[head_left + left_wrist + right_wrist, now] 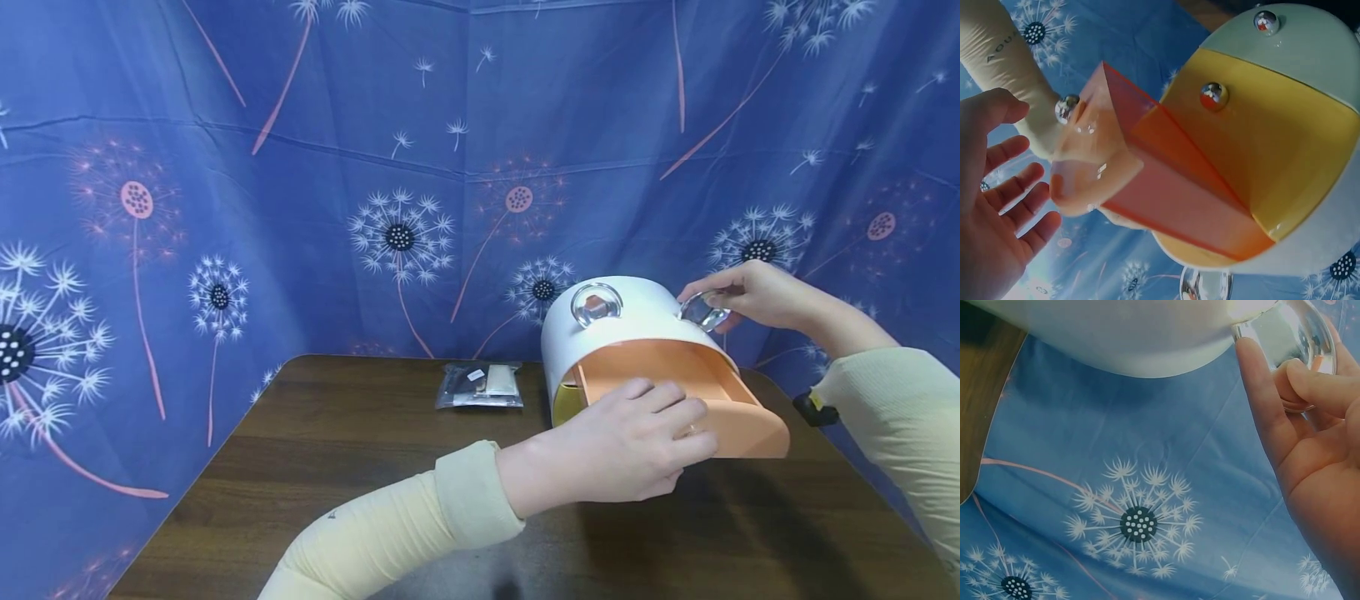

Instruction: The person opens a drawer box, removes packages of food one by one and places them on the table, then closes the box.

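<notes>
A white round-sided drawer cabinet (pixel 637 312) stands at the right of the table, with two chrome rounds on its top. Its orange drawer (pixel 656 367) is pulled out. Near the drawer front, my left hand (pixel 622 442) has its fingers loosely bent and spread. The left wrist view shows that hand apart from the drawer's chrome knob (pixel 1067 109). A yellow panel (pixel 1291 137) and a green panel (pixel 1316 47), each with a knob, make up the rest of the cabinet front. My right hand (pixel 765 296) grips the right chrome round (pixel 1282 340) between thumb and fingers.
Left of the cabinet, a clear plastic packet (pixel 480 386) with pale and dark contents lies on the dark wooden table (pixel 330 433). A blue dandelion-print cloth (pixel 300 208) hangs behind and beside the table. The other chrome round (pixel 596 306) sits on the cabinet's left.
</notes>
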`<state>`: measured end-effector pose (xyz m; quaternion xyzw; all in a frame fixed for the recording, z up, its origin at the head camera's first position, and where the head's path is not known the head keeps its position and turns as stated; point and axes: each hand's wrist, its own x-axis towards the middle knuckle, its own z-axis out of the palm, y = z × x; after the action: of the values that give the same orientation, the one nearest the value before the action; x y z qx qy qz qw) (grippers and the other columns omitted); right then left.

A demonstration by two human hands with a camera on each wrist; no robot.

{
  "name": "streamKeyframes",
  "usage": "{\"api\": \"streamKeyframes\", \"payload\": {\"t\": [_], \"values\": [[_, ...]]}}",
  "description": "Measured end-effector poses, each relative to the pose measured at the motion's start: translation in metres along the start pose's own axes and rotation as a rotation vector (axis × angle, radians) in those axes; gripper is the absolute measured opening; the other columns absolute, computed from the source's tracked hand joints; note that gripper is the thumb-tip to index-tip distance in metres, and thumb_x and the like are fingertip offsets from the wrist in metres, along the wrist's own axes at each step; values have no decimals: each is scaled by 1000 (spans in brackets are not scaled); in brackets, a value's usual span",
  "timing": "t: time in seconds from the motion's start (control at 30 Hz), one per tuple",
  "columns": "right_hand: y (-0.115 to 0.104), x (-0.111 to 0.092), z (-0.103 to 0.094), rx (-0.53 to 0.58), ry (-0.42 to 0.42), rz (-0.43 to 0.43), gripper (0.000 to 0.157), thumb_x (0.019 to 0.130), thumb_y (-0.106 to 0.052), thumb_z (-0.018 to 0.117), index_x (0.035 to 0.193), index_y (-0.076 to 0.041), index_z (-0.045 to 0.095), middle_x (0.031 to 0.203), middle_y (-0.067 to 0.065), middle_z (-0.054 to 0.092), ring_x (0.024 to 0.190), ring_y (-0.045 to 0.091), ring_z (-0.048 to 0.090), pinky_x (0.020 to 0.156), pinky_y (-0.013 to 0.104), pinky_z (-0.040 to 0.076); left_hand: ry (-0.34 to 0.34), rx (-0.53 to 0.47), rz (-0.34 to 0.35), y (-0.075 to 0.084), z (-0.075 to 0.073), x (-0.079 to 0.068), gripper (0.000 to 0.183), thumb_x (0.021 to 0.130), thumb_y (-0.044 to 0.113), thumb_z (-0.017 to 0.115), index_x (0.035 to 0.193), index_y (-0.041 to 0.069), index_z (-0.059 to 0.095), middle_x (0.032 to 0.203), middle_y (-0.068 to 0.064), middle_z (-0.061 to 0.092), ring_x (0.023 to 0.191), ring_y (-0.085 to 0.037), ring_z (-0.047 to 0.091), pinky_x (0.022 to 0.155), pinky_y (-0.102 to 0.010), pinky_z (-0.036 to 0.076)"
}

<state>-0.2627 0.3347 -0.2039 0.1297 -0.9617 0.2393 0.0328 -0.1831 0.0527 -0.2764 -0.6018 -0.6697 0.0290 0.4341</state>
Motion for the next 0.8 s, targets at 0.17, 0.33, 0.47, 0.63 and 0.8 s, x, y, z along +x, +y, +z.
{"api": "streamKeyframes", "payload": {"t": [0.17,0.33,0.47,0.63,0.8], "values": [[-1,1,-1,3,-10,-3,32,92,5,49,120,-4,62,127,30,53,85,31,69,67,37,56,8,-1,7,7,6,4,29,91,24,39,110,27,61,109,9,58,103,-13,52,80,-25,42],[-1,0,-1,1,-14,-8,32,93,5,48,120,-4,62,128,29,53,83,30,69,68,38,56,-5,3,32,14,9,7,33,95,23,34,114,27,60,113,8,57,106,-12,51,82,-26,41],[-1,0,-1,-5,-14,-8,32,94,4,48,121,-5,62,129,28,52,83,29,69,68,38,56,-46,-27,40,18,6,8,32,95,25,35,118,27,58,116,7,55,112,-12,48,86,-28,40],[1,1,-1,2,-15,-14,33,94,4,47,124,-7,55,127,27,53,84,27,69,66,34,56,-55,-16,49,21,7,8,32,95,24,35,118,27,57,116,7,55,114,-13,48,89,-29,39],[1,1,-1,1,8,-31,33,93,7,47,123,-8,48,119,25,56,97,32,64,62,30,56,-75,-27,69,22,9,10,31,96,24,36,119,28,57,118,7,55,116,-13,47,95,-29,37]]}}
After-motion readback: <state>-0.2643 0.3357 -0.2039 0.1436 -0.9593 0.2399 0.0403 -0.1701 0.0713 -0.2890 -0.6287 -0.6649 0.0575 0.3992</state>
